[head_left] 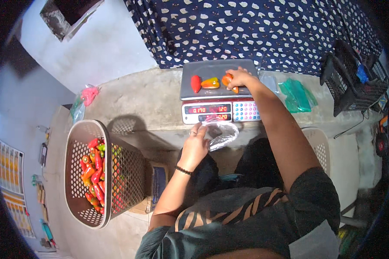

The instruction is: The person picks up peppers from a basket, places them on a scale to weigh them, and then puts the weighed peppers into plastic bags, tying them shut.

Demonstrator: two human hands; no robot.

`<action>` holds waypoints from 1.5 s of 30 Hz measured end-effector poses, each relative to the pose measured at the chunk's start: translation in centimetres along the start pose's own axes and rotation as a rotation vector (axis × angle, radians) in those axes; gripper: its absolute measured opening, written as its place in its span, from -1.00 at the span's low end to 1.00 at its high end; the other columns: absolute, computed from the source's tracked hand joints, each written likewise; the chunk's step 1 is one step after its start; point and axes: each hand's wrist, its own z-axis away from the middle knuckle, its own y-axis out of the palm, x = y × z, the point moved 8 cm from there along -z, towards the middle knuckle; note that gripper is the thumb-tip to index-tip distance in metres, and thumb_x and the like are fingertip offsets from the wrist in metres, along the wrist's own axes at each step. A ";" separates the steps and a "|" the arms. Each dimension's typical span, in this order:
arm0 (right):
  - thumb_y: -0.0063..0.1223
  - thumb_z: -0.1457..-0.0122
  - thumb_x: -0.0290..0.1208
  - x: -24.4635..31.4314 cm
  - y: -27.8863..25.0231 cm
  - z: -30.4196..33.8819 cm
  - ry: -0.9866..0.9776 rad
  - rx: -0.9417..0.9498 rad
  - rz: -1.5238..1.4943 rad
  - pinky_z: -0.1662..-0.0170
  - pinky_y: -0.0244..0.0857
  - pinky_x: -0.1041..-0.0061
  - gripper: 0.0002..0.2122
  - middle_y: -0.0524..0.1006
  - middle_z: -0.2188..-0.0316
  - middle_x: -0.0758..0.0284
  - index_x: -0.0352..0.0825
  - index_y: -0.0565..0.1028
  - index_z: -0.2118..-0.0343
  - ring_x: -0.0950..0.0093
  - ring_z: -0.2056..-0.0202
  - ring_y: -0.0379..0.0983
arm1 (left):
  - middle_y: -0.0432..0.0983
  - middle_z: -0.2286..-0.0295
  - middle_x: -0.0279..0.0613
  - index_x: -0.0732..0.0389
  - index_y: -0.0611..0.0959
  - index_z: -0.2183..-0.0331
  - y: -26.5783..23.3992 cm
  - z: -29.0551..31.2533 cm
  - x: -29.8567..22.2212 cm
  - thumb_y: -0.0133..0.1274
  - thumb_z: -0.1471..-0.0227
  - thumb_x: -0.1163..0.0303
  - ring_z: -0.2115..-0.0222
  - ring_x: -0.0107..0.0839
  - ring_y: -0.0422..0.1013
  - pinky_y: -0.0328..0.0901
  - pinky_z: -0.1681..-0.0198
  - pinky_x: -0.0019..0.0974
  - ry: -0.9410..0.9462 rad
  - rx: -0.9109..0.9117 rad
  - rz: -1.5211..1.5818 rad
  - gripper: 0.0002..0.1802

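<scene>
A digital scale [218, 68] with a dark flat platform and a lit red display stands on the concrete ledge in front of me. On its platform lie a red pepper [196, 84] at the left and a yellow-orange pepper [210, 83] beside it. My right hand [242, 77] reaches over the platform's right side, its fingers closed around an orange pepper [227, 80]. Below the display, my left hand [195, 147] pinches the rim of a clear plastic bag [226, 140], whose mouth gapes. The left fingertips are partly hidden by the bag.
A tall perforated basket [129, 177] with many red, orange and green peppers stands at my left. Pink plastic [90, 95] and a green bag [298, 96] lie on the ledge [147, 90]. Black crates [354, 77] sit far right, beside a patterned curtain [246, 30].
</scene>
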 end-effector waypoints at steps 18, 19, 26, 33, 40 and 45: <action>0.13 0.40 -0.34 9.0 9.1 20.1 -0.744 0.780 -1.846 0.02 0.15 0.46 -0.35 0.41 0.19 0.13 -0.34 0.26 0.08 0.34 0.13 0.36 | 0.25 0.04 0.21 0.35 0.36 0.04 3.1 -0.1 0.2 -0.02 0.20 0.54 0.13 0.07 0.33 0.29 0.11 -0.14 -0.071 0.012 0.151 -0.44; 0.09 0.39 -0.32 8.5 9.9 19.9 -0.650 0.814 -1.872 0.02 0.15 0.51 -0.37 0.38 0.18 0.14 -0.33 0.27 0.10 0.39 0.11 0.34 | 0.26 0.06 0.26 0.36 0.38 0.05 2.5 0.5 0.0 -0.01 0.22 0.57 0.13 0.04 0.33 0.28 0.11 -0.13 -0.009 -0.095 0.166 -0.44; -0.02 0.27 -0.48 7.4 14.0 17.7 -0.328 0.589 -1.097 0.52 0.22 0.51 -0.71 0.44 0.49 0.30 -0.41 0.41 0.38 0.49 0.47 0.38 | 0.08 -0.08 0.16 0.31 0.19 -0.06 5.4 2.5 -1.3 0.02 0.19 0.51 0.22 0.10 0.38 0.36 0.23 -0.09 -0.044 -0.073 0.023 -0.30; -0.11 0.02 -0.42 5.3 17.8 13.8 -0.329 0.157 -0.834 0.29 0.30 0.34 -0.75 0.52 0.41 0.13 -0.43 0.45 0.28 0.27 0.37 0.45 | 0.13 -0.03 0.27 0.29 0.23 -0.05 7.0 3.2 -1.1 -0.04 0.17 0.56 0.09 0.15 0.27 0.30 0.11 -0.08 -0.128 0.033 0.121 -0.35; -0.03 -0.03 -0.35 8.0 12.2 18.9 -0.678 0.065 -0.346 0.16 0.28 0.21 -0.75 0.44 0.27 0.03 -0.42 0.40 0.29 0.06 0.22 0.41 | 0.17 -0.01 0.28 0.38 0.23 -0.05 6.0 2.9 -0.3 -0.03 0.20 0.57 0.02 0.09 0.22 0.20 -0.01 -0.14 -0.107 -0.036 0.202 -0.32; 0.03 0.07 -0.37 6.1 11.9 18.8 -0.378 -0.185 -0.188 0.24 0.34 0.26 -0.76 0.50 0.35 0.06 -0.41 0.45 0.36 0.12 0.29 0.46 | 0.16 -0.02 0.28 0.42 0.23 -0.05 4.9 2.6 -2.0 -0.02 0.19 0.55 -0.03 0.07 0.18 0.15 -0.07 -0.18 -0.074 -0.046 0.232 -0.33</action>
